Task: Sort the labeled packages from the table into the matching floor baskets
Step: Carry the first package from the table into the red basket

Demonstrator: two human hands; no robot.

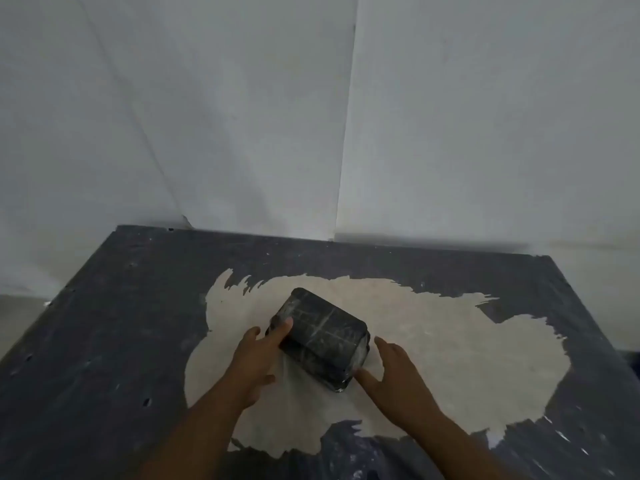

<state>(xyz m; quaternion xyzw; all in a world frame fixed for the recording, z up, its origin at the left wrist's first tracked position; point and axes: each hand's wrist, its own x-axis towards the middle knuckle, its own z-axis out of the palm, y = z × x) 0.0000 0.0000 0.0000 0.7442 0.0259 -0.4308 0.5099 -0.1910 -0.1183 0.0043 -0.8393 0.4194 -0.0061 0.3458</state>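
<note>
A single black package (pixel 322 337), wrapped in shiny film with pale scuffs, lies on the dark table (pixel 114 341) over a worn pale patch. My left hand (pixel 254 362) rests against its left side, fingers spread, one fingertip on the top edge. My right hand (pixel 394 372) is at its near right corner, fingers apart, the thumb touching the corner. Neither hand is closed around it. No label is legible. No floor baskets are in view.
White walls meet in a corner just behind the table's far edge (pixel 346 242). A strip of floor (pixel 17 320) shows past the table's left edge. The tabletop is scratched and paint-flecked.
</note>
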